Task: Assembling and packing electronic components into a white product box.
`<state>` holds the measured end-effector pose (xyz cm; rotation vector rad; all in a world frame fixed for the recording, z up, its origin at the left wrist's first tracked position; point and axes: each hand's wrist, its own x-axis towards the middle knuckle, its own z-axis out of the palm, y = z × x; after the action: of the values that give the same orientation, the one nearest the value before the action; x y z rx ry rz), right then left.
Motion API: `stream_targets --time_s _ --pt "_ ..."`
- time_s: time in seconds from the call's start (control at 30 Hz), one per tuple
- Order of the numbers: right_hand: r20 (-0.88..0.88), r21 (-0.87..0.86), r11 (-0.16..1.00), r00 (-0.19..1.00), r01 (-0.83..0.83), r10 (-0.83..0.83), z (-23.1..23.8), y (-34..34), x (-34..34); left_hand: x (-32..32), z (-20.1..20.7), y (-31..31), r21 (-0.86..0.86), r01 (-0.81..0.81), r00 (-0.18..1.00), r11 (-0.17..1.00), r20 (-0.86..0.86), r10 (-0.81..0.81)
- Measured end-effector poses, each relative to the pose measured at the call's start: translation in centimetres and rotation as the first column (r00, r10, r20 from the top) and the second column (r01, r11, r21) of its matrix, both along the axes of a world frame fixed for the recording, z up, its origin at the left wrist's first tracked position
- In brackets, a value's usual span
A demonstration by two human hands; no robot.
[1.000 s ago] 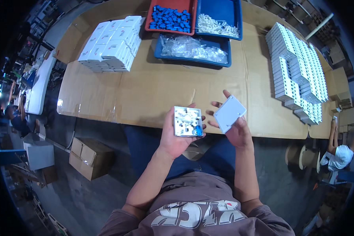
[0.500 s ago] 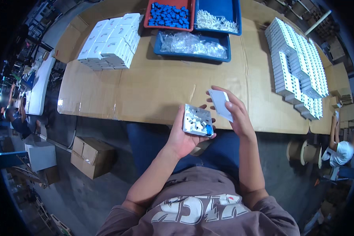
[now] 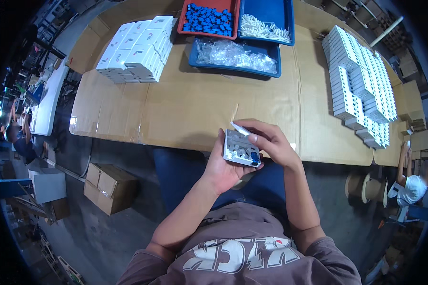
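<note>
My left hand is closed around a small open white box, holding it just over the table's near edge. Inside the box lie small white pieces and a blue piece at the near right corner. My right hand pinches a thin white lid between thumb and fingers. The lid is tilted above the box's far edge, partly shading the contents. Whether it touches the rim I cannot tell.
A stack of white boxes stands at the left and rows of white cases at the right. A red tray of blue parts, a blue tray of white parts and a blue tray of clear bags sit at the back. Co-workers sit on both sides.
My right hand has brought the lid left and over the box, tipping it from facing up to nearly edge-on. My left hand holds the box almost where it was.
</note>
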<state>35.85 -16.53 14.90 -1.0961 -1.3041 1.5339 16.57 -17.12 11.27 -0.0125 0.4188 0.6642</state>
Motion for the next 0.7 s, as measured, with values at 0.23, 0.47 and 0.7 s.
stream_targets --time_s 0.23,0.47,0.7 --pt "0.103 0.101 0.994 0.994 -0.052 0.042 0.1 -0.4 0.1 0.1 0.3 -0.5 -0.005 0.013 0.998 1.000 0.055 -0.013" --pt "0.095 0.101 0.995 0.995 -0.023 0.013 -0.7 -0.9 -0.5 0.2 0.4 -0.4 -0.024 0.026 0.999 0.999 0.039 -0.025" --pt "0.032 0.033 0.999 0.999 -0.027 0.026 -1.3 -1.3 -0.6 0.0 -0.1 -0.6 -0.066 0.032 0.999 0.997 0.007 -0.032"
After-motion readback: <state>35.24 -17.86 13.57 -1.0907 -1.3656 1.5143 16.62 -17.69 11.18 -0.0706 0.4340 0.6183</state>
